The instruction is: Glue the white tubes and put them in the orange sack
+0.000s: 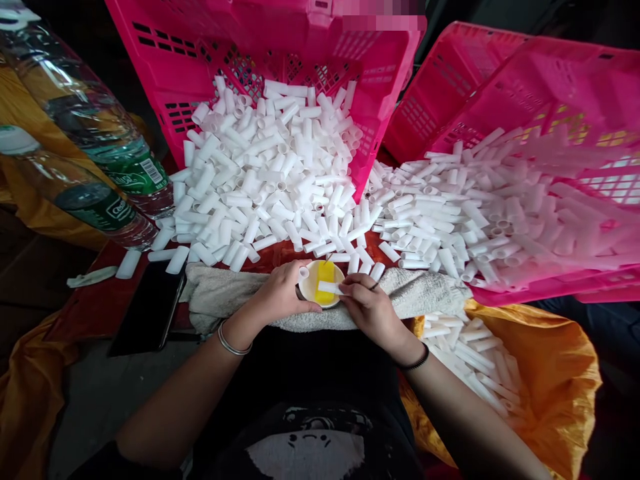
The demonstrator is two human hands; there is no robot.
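Note:
A small round bowl [339, 272] with a yellow sponge-like block [325, 270] in it sits at the table's near edge, by a folded towel. My left hand [284, 292] curls round the bowl's left side, thumb along the near rim. Beside its index finger shows the open end of a white tube [303, 273]; whether the fingers grip that tube too, I cannot tell. My right hand [369, 305] pinches another short white plastic tube [330, 288], which lies level over the yellow block. Loose white tubes [270, 167] are heaped just beyond both hands.
Two pink crates [380, 87] lie tipped toward me, spilling tubes onto the red tabletop [280, 259]. Water bottles [95, 193] stand at left, near a black phone [150, 307]. The grey towel [425, 290] lines the front edge. An orange sack [560, 373] at right holds more tubes.

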